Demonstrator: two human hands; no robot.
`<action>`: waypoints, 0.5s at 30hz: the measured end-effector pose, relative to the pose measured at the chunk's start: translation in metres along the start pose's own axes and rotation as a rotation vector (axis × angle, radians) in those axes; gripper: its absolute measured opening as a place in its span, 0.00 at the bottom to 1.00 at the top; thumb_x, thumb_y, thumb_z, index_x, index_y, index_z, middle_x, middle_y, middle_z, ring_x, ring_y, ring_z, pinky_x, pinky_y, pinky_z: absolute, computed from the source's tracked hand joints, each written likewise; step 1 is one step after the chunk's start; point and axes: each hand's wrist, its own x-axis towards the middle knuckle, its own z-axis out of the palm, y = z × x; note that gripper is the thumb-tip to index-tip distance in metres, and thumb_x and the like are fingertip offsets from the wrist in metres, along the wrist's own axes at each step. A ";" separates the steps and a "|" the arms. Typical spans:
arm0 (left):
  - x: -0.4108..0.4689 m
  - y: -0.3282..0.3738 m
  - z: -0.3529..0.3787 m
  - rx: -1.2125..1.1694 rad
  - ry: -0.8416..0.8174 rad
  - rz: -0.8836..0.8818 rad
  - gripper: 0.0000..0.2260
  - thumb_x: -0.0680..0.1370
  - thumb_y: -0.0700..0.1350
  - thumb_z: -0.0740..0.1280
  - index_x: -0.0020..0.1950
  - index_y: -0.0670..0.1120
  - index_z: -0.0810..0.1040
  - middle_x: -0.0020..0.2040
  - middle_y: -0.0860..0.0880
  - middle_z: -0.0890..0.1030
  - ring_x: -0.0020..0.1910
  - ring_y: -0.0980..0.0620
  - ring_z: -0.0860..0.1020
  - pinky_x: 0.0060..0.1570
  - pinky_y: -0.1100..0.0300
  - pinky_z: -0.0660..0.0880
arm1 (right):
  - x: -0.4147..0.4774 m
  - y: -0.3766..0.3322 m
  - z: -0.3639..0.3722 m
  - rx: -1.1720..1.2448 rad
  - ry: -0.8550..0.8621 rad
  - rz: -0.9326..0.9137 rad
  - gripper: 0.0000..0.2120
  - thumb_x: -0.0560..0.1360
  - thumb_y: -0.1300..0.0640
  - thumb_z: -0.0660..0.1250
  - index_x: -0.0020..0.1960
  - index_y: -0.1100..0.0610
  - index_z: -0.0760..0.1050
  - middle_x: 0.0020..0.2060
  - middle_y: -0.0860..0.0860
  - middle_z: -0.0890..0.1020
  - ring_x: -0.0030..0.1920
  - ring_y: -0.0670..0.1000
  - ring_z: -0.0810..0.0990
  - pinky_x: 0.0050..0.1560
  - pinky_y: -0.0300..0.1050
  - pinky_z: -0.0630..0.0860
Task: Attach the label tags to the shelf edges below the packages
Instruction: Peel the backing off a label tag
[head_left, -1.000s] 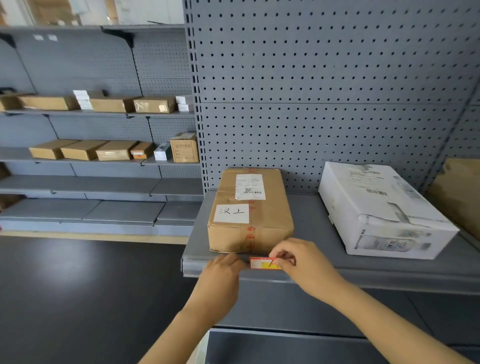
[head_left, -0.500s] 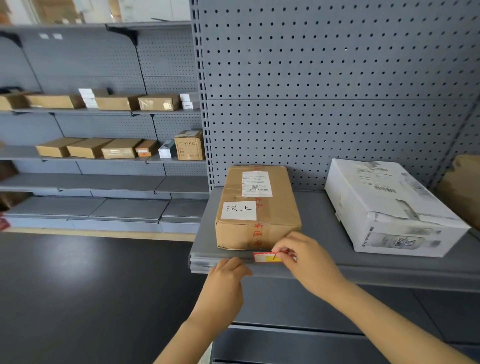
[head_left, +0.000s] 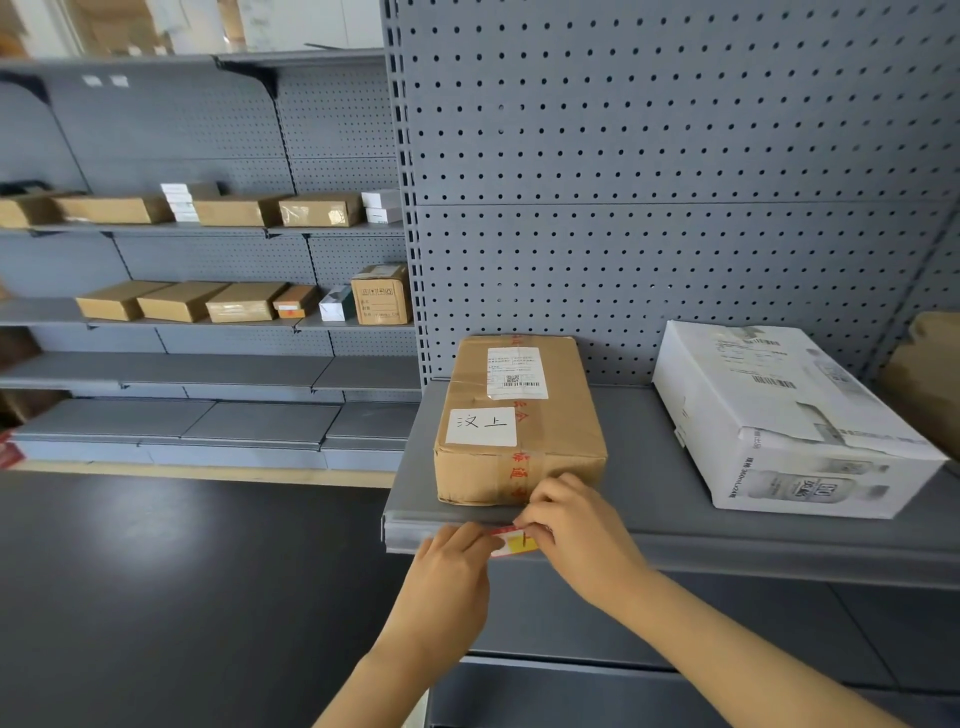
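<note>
At the far left of the frame, a run of grey shelves (head_left: 208, 374) carries rows of small brown boxes (head_left: 176, 301) and a few white ones on its upper two levels.

Lower centre, the left hand (head_left: 447, 577) reaches up to the front edge of the near shelf (head_left: 675, 545). Its grip is curled, fingertips pressed against the left end of a red and yellow label tag (head_left: 514, 540); whether thumb and fingers pinch the tag or only push on it cannot be told, since the back of the hand hides them.

The label tag sits on the shelf edge directly below the brown package (head_left: 519, 421), slightly tilted, only its middle showing between the two hands. The brown package lies flat on the shelf with its short end at the front edge, a white handwritten sticker and a printed shipping label on top, red-printed tape across it.

The right hand (head_left: 582, 535) covers the tag's right end, fingers bent close together and pressing down on it, knuckles touching the lower front corner of the brown package. Its thumb is hidden.

Further right, well apart from the hands, a white carton (head_left: 779, 415) lies on the same shelf, angled. At the right edge of the frame, part of another brown box (head_left: 930, 374) shows. Grey pegboard (head_left: 649, 182) rises behind all of them.
</note>
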 end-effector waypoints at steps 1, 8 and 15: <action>-0.002 -0.002 -0.001 0.003 -0.010 -0.003 0.17 0.69 0.35 0.64 0.55 0.50 0.78 0.51 0.54 0.80 0.47 0.50 0.77 0.44 0.58 0.73 | 0.000 -0.001 0.001 -0.010 0.002 -0.006 0.06 0.73 0.59 0.69 0.47 0.53 0.83 0.43 0.47 0.80 0.47 0.50 0.75 0.43 0.44 0.74; 0.002 0.004 -0.011 -0.027 -0.016 -0.005 0.15 0.76 0.37 0.60 0.60 0.50 0.76 0.57 0.53 0.78 0.55 0.50 0.74 0.56 0.58 0.70 | -0.012 -0.003 -0.015 -0.078 0.085 -0.031 0.08 0.69 0.58 0.73 0.47 0.51 0.81 0.42 0.45 0.79 0.42 0.48 0.76 0.41 0.42 0.75; 0.025 0.033 -0.006 -0.082 -0.013 0.113 0.14 0.75 0.37 0.61 0.55 0.50 0.78 0.54 0.53 0.79 0.53 0.50 0.75 0.52 0.58 0.72 | -0.035 0.011 -0.039 -0.120 0.095 0.026 0.03 0.72 0.57 0.71 0.42 0.50 0.80 0.41 0.43 0.78 0.42 0.46 0.74 0.42 0.41 0.74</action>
